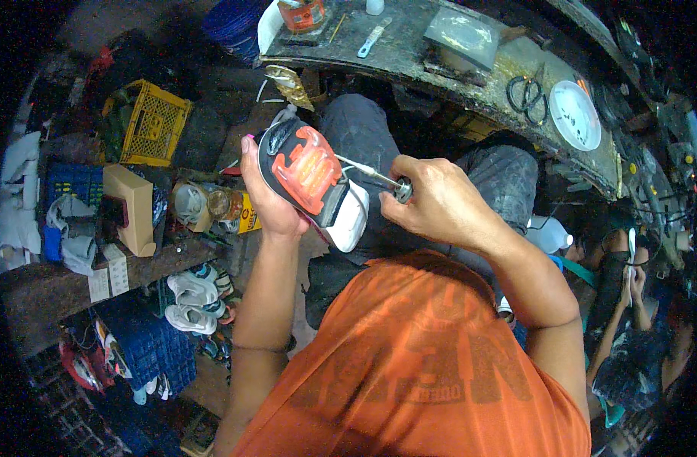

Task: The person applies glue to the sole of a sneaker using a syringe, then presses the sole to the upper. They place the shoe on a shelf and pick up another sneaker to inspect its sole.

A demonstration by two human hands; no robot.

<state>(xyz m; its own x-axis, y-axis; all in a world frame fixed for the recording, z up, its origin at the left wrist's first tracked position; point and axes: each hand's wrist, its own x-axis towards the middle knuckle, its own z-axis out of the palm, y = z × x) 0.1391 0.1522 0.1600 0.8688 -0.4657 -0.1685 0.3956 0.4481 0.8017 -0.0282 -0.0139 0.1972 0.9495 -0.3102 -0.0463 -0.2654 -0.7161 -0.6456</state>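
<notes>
left hand [266, 199] wraps the shoe [312, 183] from its left side, fingers curled over the far edge and palm against the upper; grip clenched on it. shoe held sole-up above the lap, in front of the dark grey trousers [440, 175]. sole: black rubber with a raised orange tread panel, glossy, ridged; heel end white and smooth, rounded.

right hand [436, 202] closed in a fist around the dark handle of a thin metal awl [367, 174]. shaft slim, shiny, straight, with its tip touching the shoe at the edge of the sole. handle end round, showing between thumb and forefinger.

orange t-shirt [425, 358], soft knit, faded print on the chest.

workbench [409, 57] beyond the knees: dark, stained, scuffed top, curved by the lens. on it a round white disc [575, 114], a pair of black-handled scissors [525, 93], a flat grey pad [463, 34], a pale blue strip tool [373, 38], and an orange tin [303, 14] at the far left end.

left side: yellow plastic crate [154, 123], open lattice walls; tan cardboard box [131, 207], rectangular, with a dark patch on its face; a yellow-labelled can [242, 209] lying just beside it. a blue crate [147, 343] lower down, with white sneakers [192, 301] just above it.

another person [630, 305] sits at far right.
</notes>
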